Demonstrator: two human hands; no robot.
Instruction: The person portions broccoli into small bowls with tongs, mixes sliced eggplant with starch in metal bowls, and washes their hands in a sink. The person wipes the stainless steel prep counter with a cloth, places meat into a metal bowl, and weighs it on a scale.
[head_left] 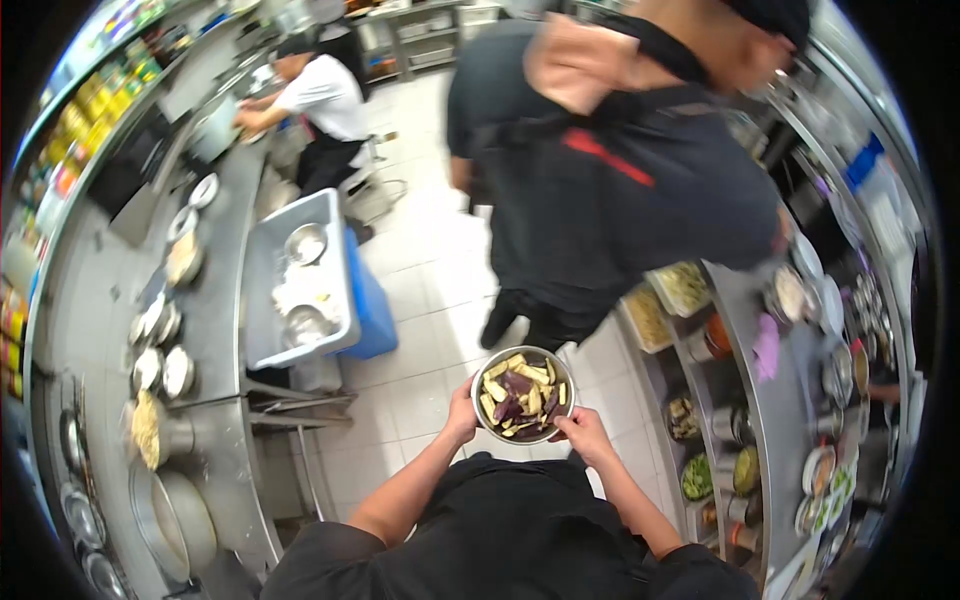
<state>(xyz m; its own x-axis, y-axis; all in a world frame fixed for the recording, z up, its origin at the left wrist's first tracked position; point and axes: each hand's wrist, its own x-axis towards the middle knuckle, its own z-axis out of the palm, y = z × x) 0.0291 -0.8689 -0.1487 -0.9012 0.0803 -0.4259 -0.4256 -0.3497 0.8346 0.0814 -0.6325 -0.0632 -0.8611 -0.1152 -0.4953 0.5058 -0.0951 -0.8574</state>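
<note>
A round metal bowl [481, 425] is held level in front of my body, above the tiled floor. Cut eggplant pieces [520, 390], purple-skinned with pale flesh, fill it. My left hand [463, 412] grips the bowl's left rim. On the lower right side, my right hand [585, 435] holds the rim with the thumb on top. The fingers under the bowl are hidden on both sides.
A person in dark clothing [620, 150] stands close ahead, back turned. Left are a steel counter [215, 330] and a grey tub [350, 320] holding metal bowls. Right, shelves [705, 440] hold food containers. Another person [325, 100] sits at the far left.
</note>
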